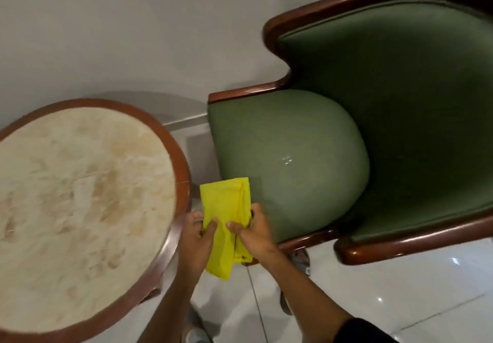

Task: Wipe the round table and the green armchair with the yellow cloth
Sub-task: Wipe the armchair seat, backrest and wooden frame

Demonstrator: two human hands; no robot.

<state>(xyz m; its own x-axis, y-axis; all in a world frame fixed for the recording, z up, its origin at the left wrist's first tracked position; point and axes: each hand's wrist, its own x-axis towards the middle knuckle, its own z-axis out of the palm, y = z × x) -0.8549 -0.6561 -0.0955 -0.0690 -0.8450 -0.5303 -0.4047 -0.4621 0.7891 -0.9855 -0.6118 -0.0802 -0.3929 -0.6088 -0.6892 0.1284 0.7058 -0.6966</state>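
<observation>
The yellow cloth hangs folded between both hands in the gap between table and chair. My left hand pinches its left side and my right hand grips its right side. The round table, with a pale marbled top and a brown wooden rim, fills the left. The green armchair, framed in dark polished wood, stands at the right with its rounded seat cushion just beyond the cloth. The cloth's top edge overlaps the seat's front left corner in view; whether it touches is unclear.
A plain pale wall runs behind both pieces of furniture. Glossy white floor tiles lie below the chair. My feet in sandals show under the hands near the chair's front rail.
</observation>
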